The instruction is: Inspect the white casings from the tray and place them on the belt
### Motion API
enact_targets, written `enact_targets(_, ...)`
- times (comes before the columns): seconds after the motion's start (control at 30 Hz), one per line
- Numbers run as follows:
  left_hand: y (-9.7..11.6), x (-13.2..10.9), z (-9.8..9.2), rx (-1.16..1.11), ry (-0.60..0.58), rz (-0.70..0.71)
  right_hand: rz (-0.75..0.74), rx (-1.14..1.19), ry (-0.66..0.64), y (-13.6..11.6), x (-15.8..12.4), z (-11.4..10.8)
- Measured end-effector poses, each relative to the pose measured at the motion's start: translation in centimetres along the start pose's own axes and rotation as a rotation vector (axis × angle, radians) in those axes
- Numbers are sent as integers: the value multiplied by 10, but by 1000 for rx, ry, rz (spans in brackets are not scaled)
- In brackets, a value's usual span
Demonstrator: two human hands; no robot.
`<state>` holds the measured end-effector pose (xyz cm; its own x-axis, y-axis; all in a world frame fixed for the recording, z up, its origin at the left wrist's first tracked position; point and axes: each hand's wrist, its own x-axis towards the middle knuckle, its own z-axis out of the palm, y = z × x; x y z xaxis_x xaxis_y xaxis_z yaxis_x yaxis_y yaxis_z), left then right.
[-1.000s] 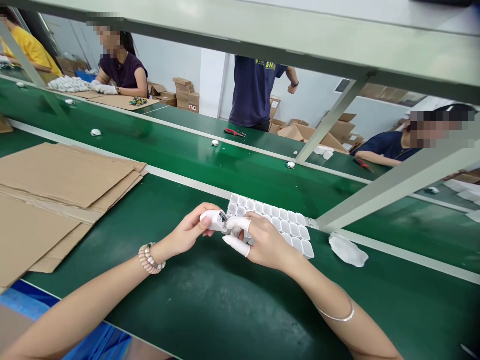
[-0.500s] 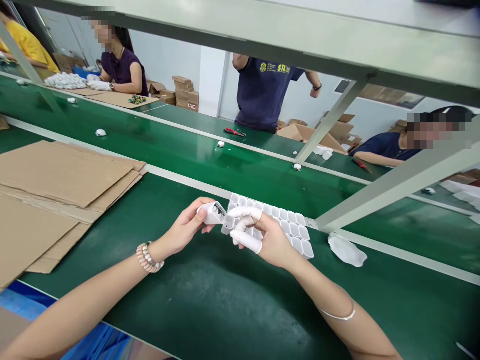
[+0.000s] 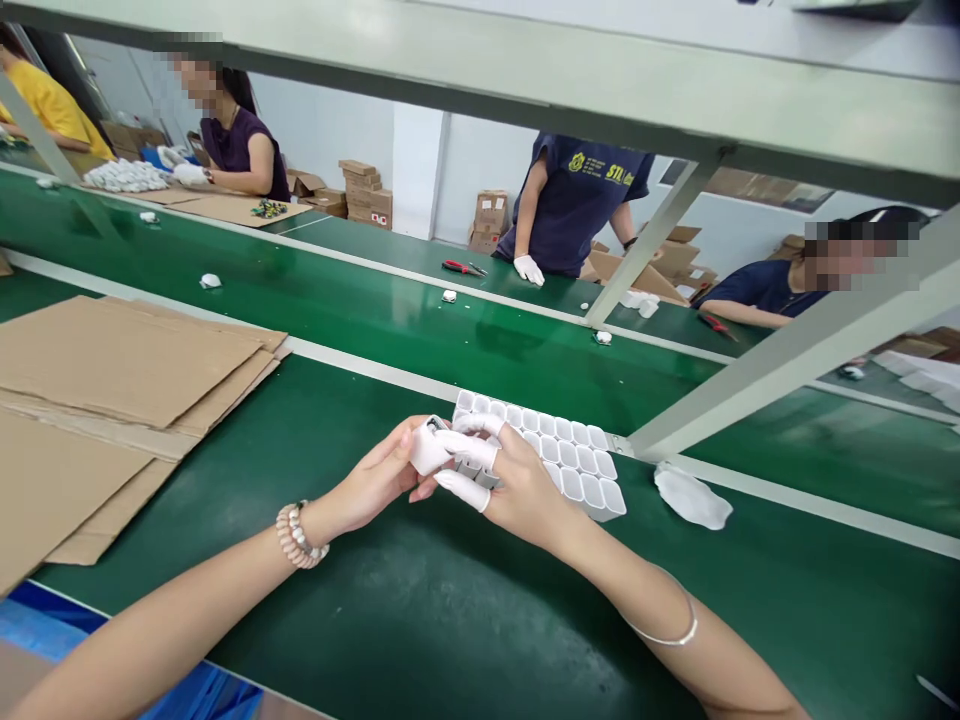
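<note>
My left hand (image 3: 375,478) is closed around a small white plastic part (image 3: 429,447), held just above the green belt. My right hand (image 3: 510,478), with white finger cots on thumb and fingertips, pinches the same part from the right; the two hands touch. Right behind them lies a white tray of small cells (image 3: 570,460), partly hidden by my right hand. What sits between my right fingertips is too small to name.
Flattened cardboard sheets (image 3: 112,390) lie at the left. A white crumpled cloth (image 3: 690,497) rests right of the tray. A grey slanted frame strut (image 3: 787,350) crosses at the right. Small white parts ride the far belt; people work across it, red pliers (image 3: 461,267) beside one.
My hands have come together on the white part, the right fingers now over its end. The view shifted slightly; the person in the navy shirt across the belt leaned down with a gloved hand.
</note>
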<state>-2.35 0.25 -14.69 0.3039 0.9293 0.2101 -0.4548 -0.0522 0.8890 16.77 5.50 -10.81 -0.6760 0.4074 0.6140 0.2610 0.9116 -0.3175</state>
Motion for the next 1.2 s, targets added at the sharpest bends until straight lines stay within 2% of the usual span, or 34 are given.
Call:
enact_targets(0.1, -5, -1, 4, -12, 21, -9, 79, 149, 78, -2, 0, 4)
enact_targets(0.2, -9, -1, 7, 37, 58, -13, 243, 334, 41, -4, 3, 3)
enact_targets(0.3, -9, 1, 6, 151, 79, -29, 323, 307, 13, 5, 10, -8)
enact_targets(0.37, -8, 4, 5, 220, 130, -34, 328, 165, 23, 23, 16, -23)
enact_targets(0.43, -6, 6, 4, 267, 189, -42, 382, -4, 44, 52, 20, -43)
enact_targets(0.53, -5, 9, 5, 308, 246, -51, 618, -264, 41, 105, 16, -70)
enact_targets(0.63, -5, 11, 7, 334, 272, -63, 828, -429, -20, 150, 2, -83)
enact_targets(0.7, -6, 11, 7, 347, 280, -79, 900, -442, -58, 167, -9, -85)
enact_targets(0.8, -5, 11, 6, 369, 285, -98, 969, -440, -99, 172, -17, -93)
enact_targets(0.87, -4, 12, 3, 399, 280, -107, 982, -461, -81, 164, -15, -108)
enact_targets(0.93, -3, 12, 0, 435, 291, -110, 931, -488, 0, 149, -13, -129)
enact_targets(1.03, -2, 13, -5, 478, 329, -113, 703, -480, 179, 125, -25, -159)
enact_targets(1.1, -3, 14, -8, 505, 342, -127, 535, -476, 234, 114, -52, -169)
enact_targets(1.2, -5, 16, -8, 532, 335, -169, 441, -575, 172, 107, -115, -172)
